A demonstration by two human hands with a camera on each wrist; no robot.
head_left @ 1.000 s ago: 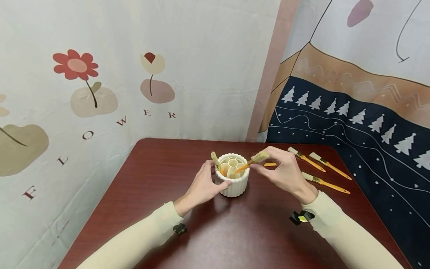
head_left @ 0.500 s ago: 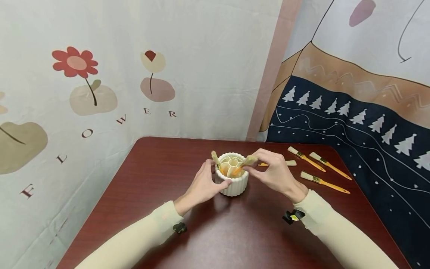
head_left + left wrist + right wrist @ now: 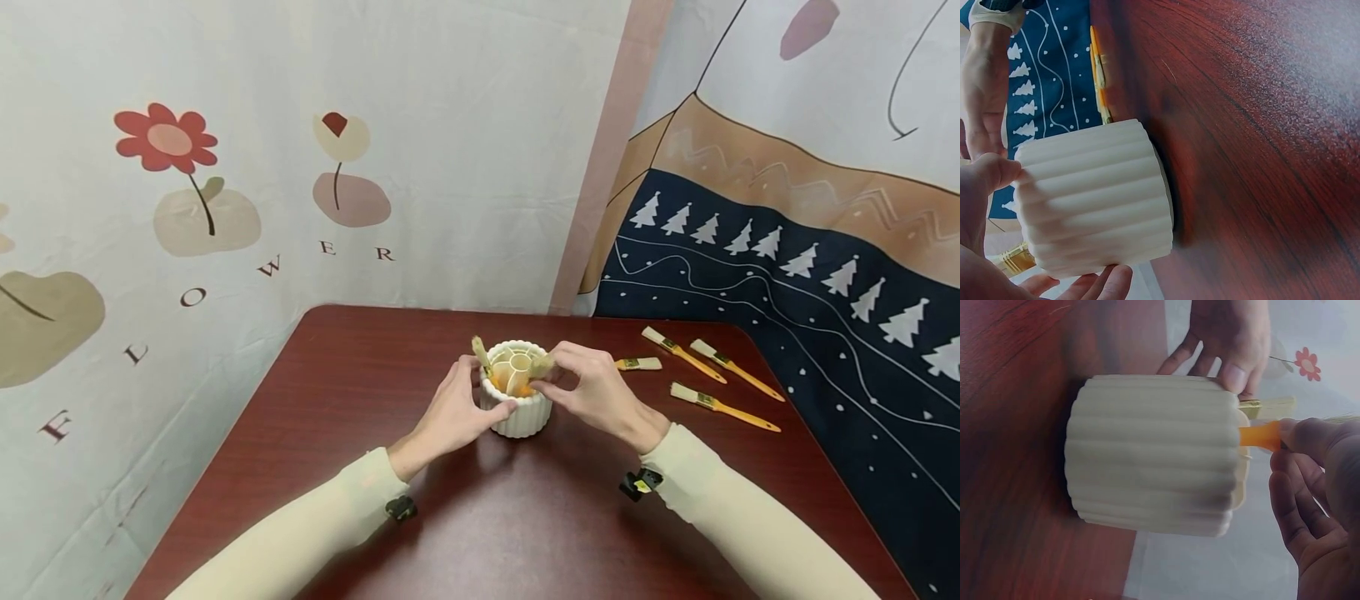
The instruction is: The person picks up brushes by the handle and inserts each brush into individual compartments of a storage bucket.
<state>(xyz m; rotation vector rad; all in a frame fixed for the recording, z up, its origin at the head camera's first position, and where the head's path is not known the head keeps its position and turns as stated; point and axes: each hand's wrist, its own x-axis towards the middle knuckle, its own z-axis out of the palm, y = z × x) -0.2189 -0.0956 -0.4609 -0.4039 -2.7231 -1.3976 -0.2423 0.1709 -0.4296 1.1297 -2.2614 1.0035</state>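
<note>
A white ribbed round holder (image 3: 522,418) with a divided inside stands upright on the table. My left hand (image 3: 459,415) grips its left side, thumb at the near rim, fingers round the far side. One paintbrush (image 3: 481,351) leans in the holder on the left, bristles up. Between thumb and fingertips, my right hand (image 3: 596,387) pinches a second paintbrush (image 3: 1259,435) by the top of its orange handle. That handle reaches down past the rim on the right side; its lower end is hidden by the holder's wall.
On the dark red table (image 3: 360,375), several paintbrushes with yellow handles lie at the right, among them a near brush (image 3: 723,407) and a brush (image 3: 639,364) partly hidden behind my right hand. Printed cloth (image 3: 465,167) hangs behind the table's far edge.
My right hand has moved left and down with its paintbrush, whose handle now sits deeper in the holder and more upright. My left hand has stayed on the holder.
</note>
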